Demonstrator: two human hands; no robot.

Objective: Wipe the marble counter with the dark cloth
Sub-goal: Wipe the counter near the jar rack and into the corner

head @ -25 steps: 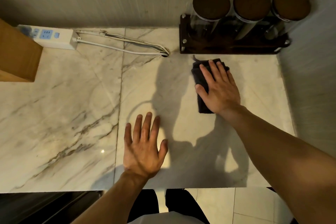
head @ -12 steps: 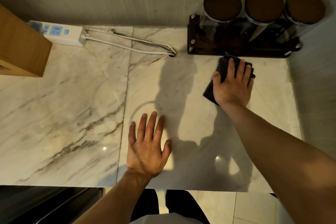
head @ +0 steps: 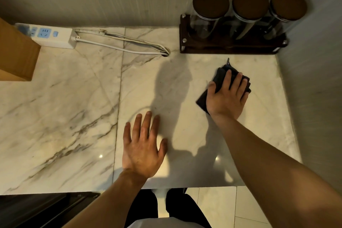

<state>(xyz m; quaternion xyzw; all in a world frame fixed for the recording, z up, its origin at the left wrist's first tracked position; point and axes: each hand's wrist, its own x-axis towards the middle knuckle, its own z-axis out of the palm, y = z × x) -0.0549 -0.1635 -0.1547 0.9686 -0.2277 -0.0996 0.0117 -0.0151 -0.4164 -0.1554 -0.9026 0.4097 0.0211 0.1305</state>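
Note:
The dark cloth (head: 218, 79) lies folded on the white marble counter (head: 61, 109), towards the right side and a little in front of the jar rack. My right hand (head: 226, 96) presses flat on top of it, fingers spread over the cloth, covering most of it. My left hand (head: 142, 144) rests palm down on the bare marble near the front edge, fingers apart, holding nothing.
Three glass jars with dark lids (head: 248, 13) stand in a dark wooden rack (head: 227, 49) at the back right. A white power strip (head: 48, 37) and its cable (head: 122, 46) lie at the back left. A wooden box (head: 14, 55) stands at the far left. A wall bounds the right.
My right hand has slid the cloth to the right and then a little back towards me, away from the rack. My left hand has stayed in place.

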